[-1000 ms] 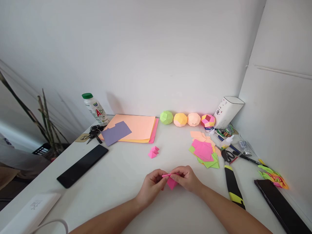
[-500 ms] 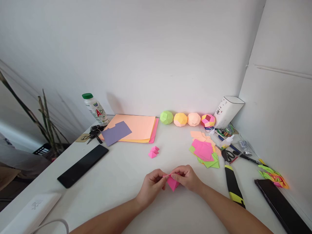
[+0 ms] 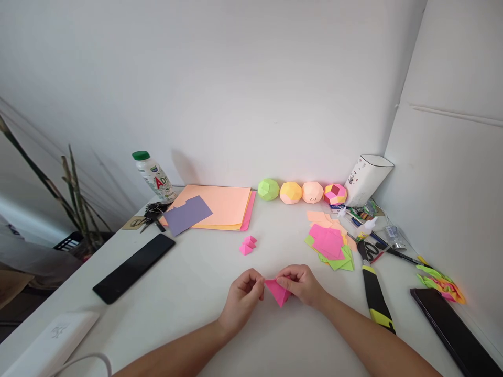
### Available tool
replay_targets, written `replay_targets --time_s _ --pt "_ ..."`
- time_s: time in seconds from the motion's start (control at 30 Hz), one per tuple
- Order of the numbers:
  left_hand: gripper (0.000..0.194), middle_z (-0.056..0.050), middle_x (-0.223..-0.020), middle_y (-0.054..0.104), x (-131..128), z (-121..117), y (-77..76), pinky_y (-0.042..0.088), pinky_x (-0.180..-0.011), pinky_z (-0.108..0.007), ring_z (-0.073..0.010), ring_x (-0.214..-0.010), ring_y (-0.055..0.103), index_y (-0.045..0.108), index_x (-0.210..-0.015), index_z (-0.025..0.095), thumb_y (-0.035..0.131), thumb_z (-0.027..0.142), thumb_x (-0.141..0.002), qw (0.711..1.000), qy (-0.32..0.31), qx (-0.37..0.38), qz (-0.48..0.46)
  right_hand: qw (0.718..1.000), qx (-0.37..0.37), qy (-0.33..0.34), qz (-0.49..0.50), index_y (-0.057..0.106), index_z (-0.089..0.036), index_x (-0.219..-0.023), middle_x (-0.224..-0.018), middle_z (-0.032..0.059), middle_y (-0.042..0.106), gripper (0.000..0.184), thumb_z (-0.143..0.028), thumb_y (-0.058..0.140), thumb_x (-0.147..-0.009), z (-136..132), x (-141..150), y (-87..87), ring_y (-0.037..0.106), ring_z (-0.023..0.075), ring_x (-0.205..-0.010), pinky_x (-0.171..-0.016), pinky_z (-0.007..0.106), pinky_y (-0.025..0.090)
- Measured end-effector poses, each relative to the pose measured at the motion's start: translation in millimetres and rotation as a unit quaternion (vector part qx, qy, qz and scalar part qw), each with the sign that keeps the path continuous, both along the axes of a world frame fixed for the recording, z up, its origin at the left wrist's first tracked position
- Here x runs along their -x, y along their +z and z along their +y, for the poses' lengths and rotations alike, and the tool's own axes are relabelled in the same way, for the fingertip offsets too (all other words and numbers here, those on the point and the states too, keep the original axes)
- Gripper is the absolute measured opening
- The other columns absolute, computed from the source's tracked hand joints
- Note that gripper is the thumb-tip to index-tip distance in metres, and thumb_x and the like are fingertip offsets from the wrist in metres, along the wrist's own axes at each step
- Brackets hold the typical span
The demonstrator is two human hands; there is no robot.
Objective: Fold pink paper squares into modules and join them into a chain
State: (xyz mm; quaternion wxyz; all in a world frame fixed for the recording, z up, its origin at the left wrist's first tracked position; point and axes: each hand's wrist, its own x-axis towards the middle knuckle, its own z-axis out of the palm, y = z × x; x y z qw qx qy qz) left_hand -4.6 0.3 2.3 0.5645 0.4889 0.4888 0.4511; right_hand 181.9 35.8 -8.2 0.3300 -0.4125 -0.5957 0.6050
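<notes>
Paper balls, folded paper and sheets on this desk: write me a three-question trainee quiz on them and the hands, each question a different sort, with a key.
1. In the row of paper balls, the one farthest left in the picture is: a) yellow, b) green, c) peach.
2. True or false: the right hand holds the folded pink paper.
3. Fill in: the notched sheet lying partly over the peach sheet is ____.

Key: 1 b; 2 true; 3 purple.
</notes>
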Motion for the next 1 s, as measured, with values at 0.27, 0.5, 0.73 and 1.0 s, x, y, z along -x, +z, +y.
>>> replay_targets --time_s 0.27,0.5,0.73,1.0 --pt "0.020 0.000 -0.070 0.053 -2.3 1.5 -1.8 0.043 -0.061 -0.026 -0.0132 -0.065 0.049 0.055 -0.074 0.017 0.057 0.036 -0.079 0.997 -0.061 -0.036 0.016 0.999 -0.034 0.019 -0.021 0.071 -0.015 -0.074 -0.058 0.0007 0.059 0.025 -0.038 0.063 -0.077 -2.7 4.2 7.6 0.050 0.0116 -0.054 -0.050 0.023 0.040" --pt "0.014 0.001 -0.065 0.050 -3.9 1.0 -5.7 0.040 -0.057 -0.023 -0.0120 -0.061 0.045 0.052 -0.066 0.017 0.055 0.025 -0.078 0.994 -0.050 -0.060 0.071 0.997 -0.067 0.035 -0.031 0.072 -0.015 -0.077 -0.056 0.0001 0.058 0.022 -0.035 0.062 -0.078 -5.3 5.5 3.7 0.048 0.0104 -0.051 -0.047 0.022 0.037" --pt "0.012 0.004 -0.061 0.046 -2.7 0.6 0.2 0.036 -0.054 -0.022 -0.0104 -0.057 0.041 0.049 -0.062 0.017 0.053 0.018 -0.074 0.998 -0.034 -0.045 0.040 0.998 -0.054 0.031 -0.029 0.071 -0.015 -0.074 -0.054 -0.0005 0.056 0.020 -0.032 0.062 -0.077 -4.2 5.2 5.0 0.046 0.0100 -0.050 -0.046 0.022 0.036" --pt "0.011 0.003 -0.066 0.047 -0.3 0.4 3.2 0.038 -0.059 -0.024 -0.0111 -0.061 0.043 0.050 -0.072 0.018 0.052 0.026 -0.079 0.998 -0.044 -0.013 -0.032 0.999 -0.034 0.013 -0.021 0.068 -0.014 -0.071 -0.056 -0.0003 0.055 0.017 -0.028 0.060 -0.078 -1.0 1.6 4.7 0.045 0.0101 -0.052 -0.048 0.022 0.036"
